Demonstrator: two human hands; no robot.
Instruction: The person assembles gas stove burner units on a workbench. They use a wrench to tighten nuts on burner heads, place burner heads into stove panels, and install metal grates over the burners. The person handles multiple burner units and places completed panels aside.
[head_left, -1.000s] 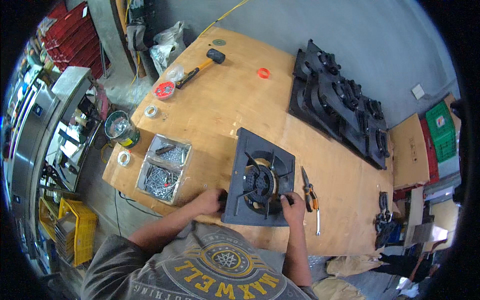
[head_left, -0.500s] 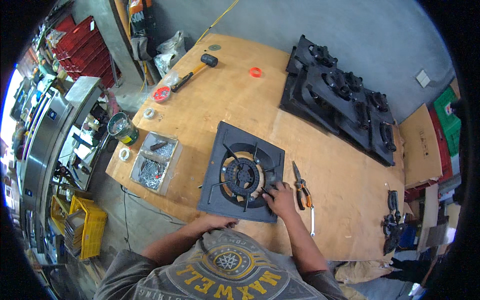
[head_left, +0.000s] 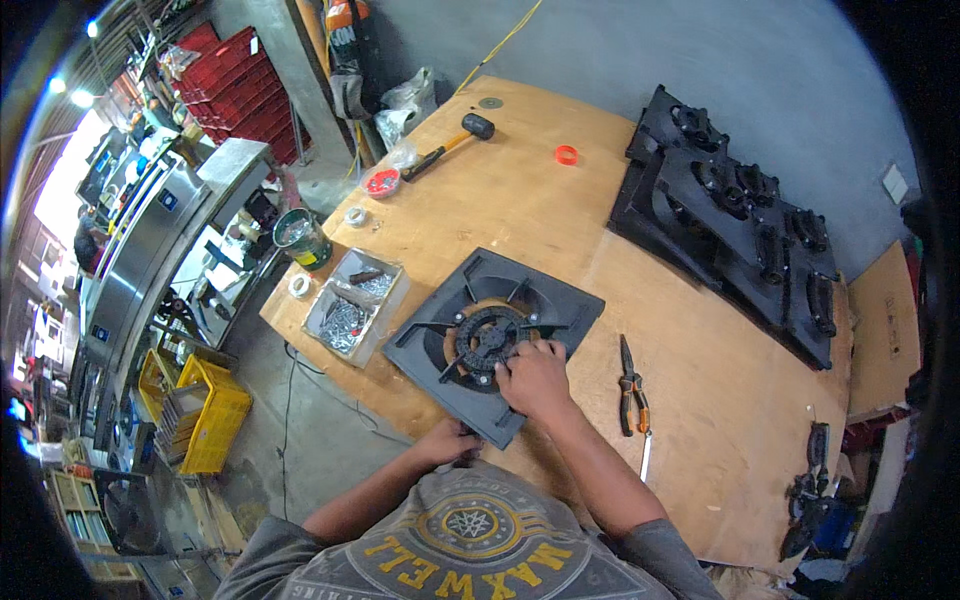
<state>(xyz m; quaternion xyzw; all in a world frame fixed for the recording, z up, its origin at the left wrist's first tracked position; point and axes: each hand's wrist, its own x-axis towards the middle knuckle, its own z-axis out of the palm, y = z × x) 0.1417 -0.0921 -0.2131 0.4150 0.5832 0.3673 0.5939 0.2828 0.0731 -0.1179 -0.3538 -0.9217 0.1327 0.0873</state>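
A black square gas stove sits at the near edge of the wooden table, turned cornerwise, its near corner out over the edge. In its middle is a round black burner with pan-support arms about it. My right hand rests over the burner's right side, its fingers curled round the rim. My left hand is low beside the stove's near corner, its fingers curled; whatever they hold is hidden. Right of the stove lie orange-and-black pliers and a wrench.
A divided box of screws stands left of the stove, with a green tub behind it. A mallet and an orange ring lie farther back. Black stove parts are stacked at right. A yellow crate is on the floor.
The stove has turned clockwise, its near corner swinging left. My right hand has moved from the near-right plate onto the burner. The whole view has shifted.
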